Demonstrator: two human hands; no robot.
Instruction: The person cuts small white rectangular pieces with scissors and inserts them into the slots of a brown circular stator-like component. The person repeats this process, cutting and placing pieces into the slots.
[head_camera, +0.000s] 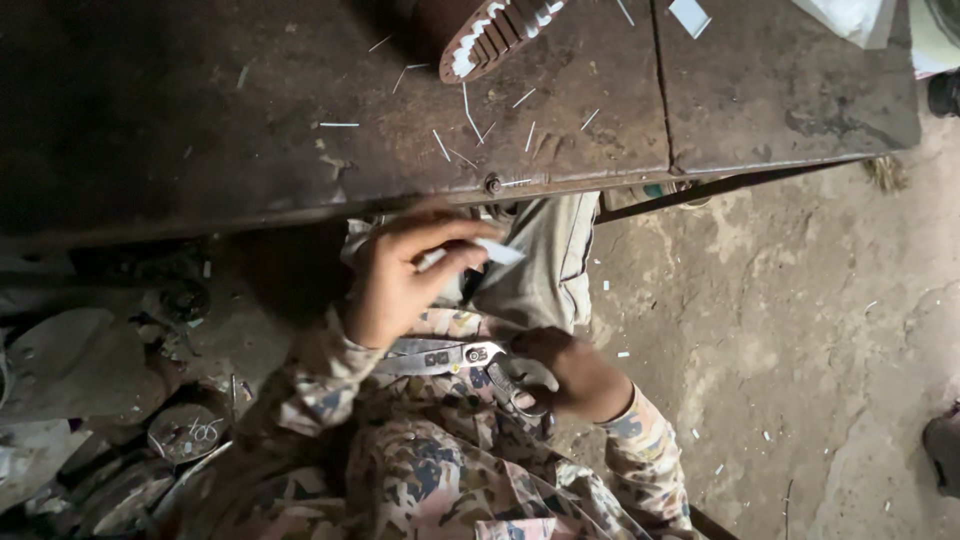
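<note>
My left hand (400, 275) is raised in front of my lap, just below the worn metal table edge (560, 180), pinching a small white strip (495, 250) between thumb and fingers. Lower down, my right hand (575, 375) grips the handles of large metal scissors (455, 357), whose blades lie pointing left across my patterned sleeve. The scissors rest a little below the white strip, apart from it.
Thin white slivers (470, 115) are scattered over the dark rusty table top. A brown ribbed object with a white edge (500, 30) stands at the back. Cluttered scrap and round metal pieces (185, 430) lie to the left. Bare concrete floor (800, 330) is on the right.
</note>
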